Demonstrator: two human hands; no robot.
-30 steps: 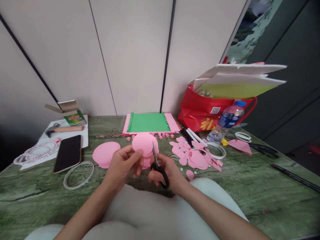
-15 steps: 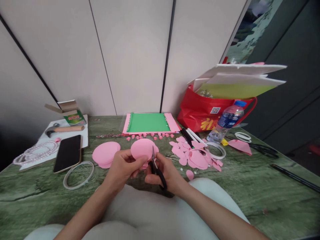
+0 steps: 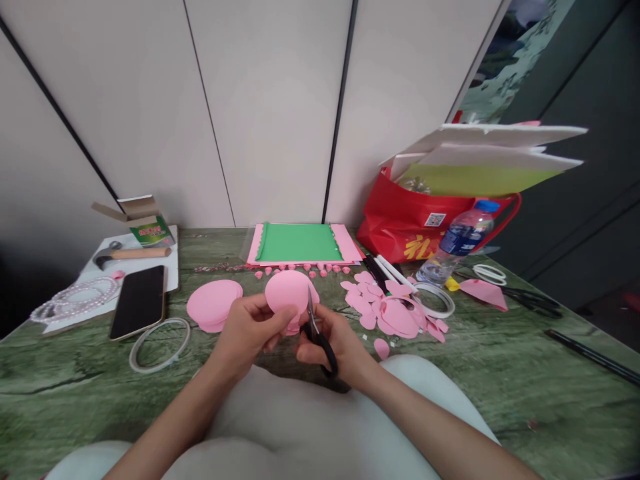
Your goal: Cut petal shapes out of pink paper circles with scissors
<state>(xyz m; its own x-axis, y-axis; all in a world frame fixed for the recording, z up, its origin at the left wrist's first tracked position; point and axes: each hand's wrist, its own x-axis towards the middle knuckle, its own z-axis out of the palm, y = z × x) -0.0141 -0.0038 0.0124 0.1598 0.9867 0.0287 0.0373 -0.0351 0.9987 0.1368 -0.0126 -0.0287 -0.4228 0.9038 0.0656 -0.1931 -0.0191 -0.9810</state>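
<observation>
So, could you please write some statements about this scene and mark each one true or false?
1. The right hand holds scissors. True.
2. The left hand holds a hammer. False: its fingers hold a pink paper disc.
3. The bottle has a blue cap. True.
4. The phone shows a lit screen. False: the phone's screen is dark.
5. The red bag stands behind the bottle. True.

Hands [image 3: 253, 330] holding pink paper circle [image 3: 287, 292], black-handled scissors [image 3: 320, 341], green table [image 3: 65, 400]
</observation>
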